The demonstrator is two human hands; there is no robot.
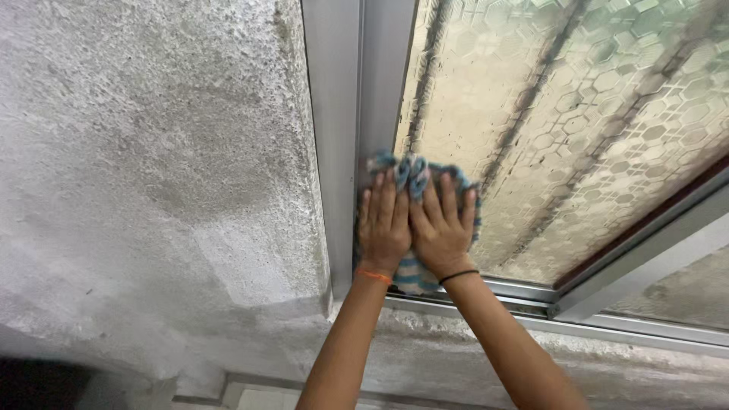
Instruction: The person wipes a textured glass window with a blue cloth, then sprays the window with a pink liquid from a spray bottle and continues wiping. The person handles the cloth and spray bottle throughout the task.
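We press both flat, unclenched hands, left hand [382, 228] and right hand [443, 231], on the blue cloth [414, 173] against the patterned glass [562, 114] beside the window frame [357, 99], wiping its lower corner; next we judge a steady upward stroke.

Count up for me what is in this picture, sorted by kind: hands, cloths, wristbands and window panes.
Bare hands pressed flat on the cloth: 2, left hand and right hand
Blue striped cloth: 1
Wristbands: 2, orange thread band and thin black band
Patterned frosted glass pane in grey metal frame: 1
Total: 6
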